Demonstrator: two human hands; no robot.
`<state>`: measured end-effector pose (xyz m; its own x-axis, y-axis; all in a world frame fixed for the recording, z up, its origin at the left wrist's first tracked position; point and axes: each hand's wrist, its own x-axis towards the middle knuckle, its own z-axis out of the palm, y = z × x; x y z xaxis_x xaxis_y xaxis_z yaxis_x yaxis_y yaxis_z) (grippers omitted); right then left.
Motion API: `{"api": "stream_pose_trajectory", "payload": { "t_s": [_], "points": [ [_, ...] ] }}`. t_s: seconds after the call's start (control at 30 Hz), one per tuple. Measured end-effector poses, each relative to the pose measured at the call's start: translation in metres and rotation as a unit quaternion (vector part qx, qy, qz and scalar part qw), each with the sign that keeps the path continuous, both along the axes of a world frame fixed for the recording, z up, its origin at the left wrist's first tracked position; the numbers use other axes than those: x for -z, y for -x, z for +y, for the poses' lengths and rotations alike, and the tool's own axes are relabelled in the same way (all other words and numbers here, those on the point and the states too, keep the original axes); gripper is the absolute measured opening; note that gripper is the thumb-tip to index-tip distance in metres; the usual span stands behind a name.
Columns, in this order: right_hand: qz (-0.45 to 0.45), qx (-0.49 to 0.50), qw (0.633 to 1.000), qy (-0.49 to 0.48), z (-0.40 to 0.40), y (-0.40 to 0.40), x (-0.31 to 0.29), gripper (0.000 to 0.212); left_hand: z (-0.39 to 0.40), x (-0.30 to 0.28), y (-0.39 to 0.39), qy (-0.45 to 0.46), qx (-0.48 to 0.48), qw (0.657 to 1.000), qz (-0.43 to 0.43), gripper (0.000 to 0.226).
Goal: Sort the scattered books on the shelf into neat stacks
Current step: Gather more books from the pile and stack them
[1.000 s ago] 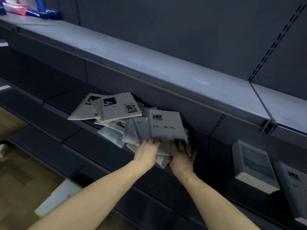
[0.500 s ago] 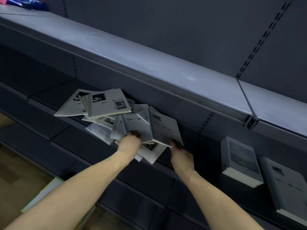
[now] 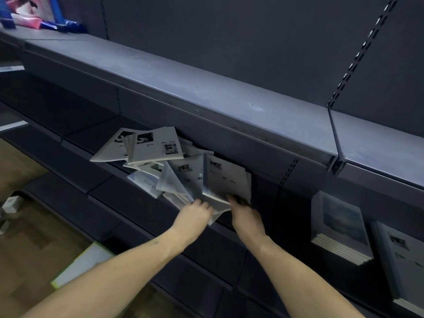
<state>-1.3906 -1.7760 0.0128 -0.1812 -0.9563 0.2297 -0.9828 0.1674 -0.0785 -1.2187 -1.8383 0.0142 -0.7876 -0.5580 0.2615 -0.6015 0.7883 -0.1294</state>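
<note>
Dark metal shelving unit, several tiers, seen from above and in front. Scattered books (image 3: 160,161) lie in a loose fan on the middle shelf (image 3: 75,136), under the overhang of the grey upper shelf (image 3: 206,88). All are thin grey-white paperbacks with small black photo blocks and lettering on the covers.

Left hand (image 3: 197,211): knuckles up at the near edge of the pile, fingers curled down over the lower corners of the fanned books; it grips several of them at once. The fingertips are hidden beneath the covers.

Right hand (image 3: 244,212): just beside the left, not touching it. Its fingers reach up under the rightmost book (image 3: 226,177) and the thumb lies along its near edge, pinching it. That book is tilted, its far edge raised toward the upper shelf, and it overlaps its neighbour to the left.

At the left end of the fan, a top book (image 3: 156,145) lies flat and face up, with another partly under it further left. A bluish book (image 3: 146,183) pokes out at the near side of the pile, over the shelf lip.

Well apart to the right on the same tier: a neat stack (image 3: 341,228) of grey books with page edges showing, and beside it a second stack (image 3: 403,255) cut off by the frame.

Far left on the upper shelf: pink and blue items (image 3: 34,17), too blurred to identify. Below, a wooden floor (image 3: 29,249) with a pale flat object (image 3: 80,265) lying on it.
</note>
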Motion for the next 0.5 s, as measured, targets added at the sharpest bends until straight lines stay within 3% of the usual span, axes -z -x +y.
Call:
{"api": "stream_pose_trajectory", "payload": {
  "t_s": [0.1,0.3,0.37,0.5],
  "points": [
    [-0.032,-0.003,0.998,-0.057,0.007,0.006,0.005,0.063,0.003,0.01,-0.01,0.018,0.064,0.998,0.012,0.034],
    [-0.042,-0.01,0.997,-0.058,0.009,0.017,0.01,0.067,-0.01,0.008,-0.054,0.043,0.144,0.988,0.022,0.037],
    [-0.038,-0.02,0.998,-0.049,0.01,0.014,0.011,0.069,-0.009,0.01,-0.066,0.036,0.114,0.993,-0.014,0.047],
    [-0.037,-0.061,0.996,-0.05,0.007,0.001,0.019,0.071,-0.001,0.02,-0.068,0.044,-0.059,0.995,-0.063,0.058]
  ]
}}
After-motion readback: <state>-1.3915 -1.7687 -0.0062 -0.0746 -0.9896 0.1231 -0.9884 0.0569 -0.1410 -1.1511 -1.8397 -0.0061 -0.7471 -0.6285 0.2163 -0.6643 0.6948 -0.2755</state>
